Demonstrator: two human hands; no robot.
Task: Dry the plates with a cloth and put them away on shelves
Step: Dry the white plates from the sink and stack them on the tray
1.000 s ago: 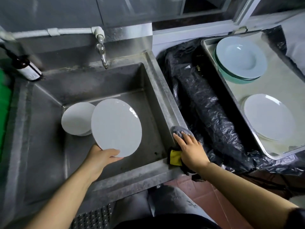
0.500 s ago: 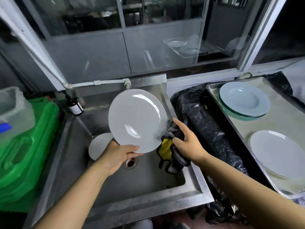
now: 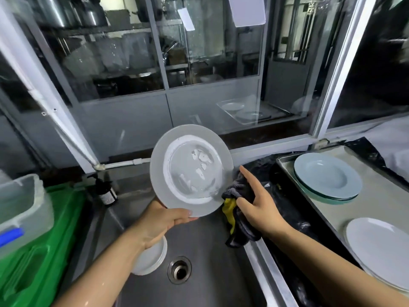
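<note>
Head view puts the plate [image 3: 191, 170] almost upright above the sink [image 3: 205, 247], its underside and foot ring turned toward me. I read that tilt as deliberate: held on edge over the basin, any drips fall into the sink and not onto the counter, and the whole back face is open to a wipe.

My left hand [image 3: 164, 220] grips the plate at its lower rim, thumb curled over the near face and the fingers hidden behind. One pinch at the bottom edge leaves nearly all the surface free for the cloth [image 3: 238, 209].

My right hand [image 3: 257, 201] has the dark cloth (with a yellow patch on it) bunched under the palm, thumb tucked against it, while the index finger sticks out straight. The cloth touches the plate's right rim or sits just beside it; I cannot tell which. The loose end hangs down over the sink edge.

Another plate [image 3: 150, 257] lies in the basin under my left forearm, near the drain [image 3: 179, 269], so I judge it waits its turn.

To the right, the tray [image 3: 376, 196] carries a bluish stack [image 3: 327, 177] and a white stack [image 3: 379, 247], probably staged there before shelving. I judge drying of this plate is only starting.
</note>
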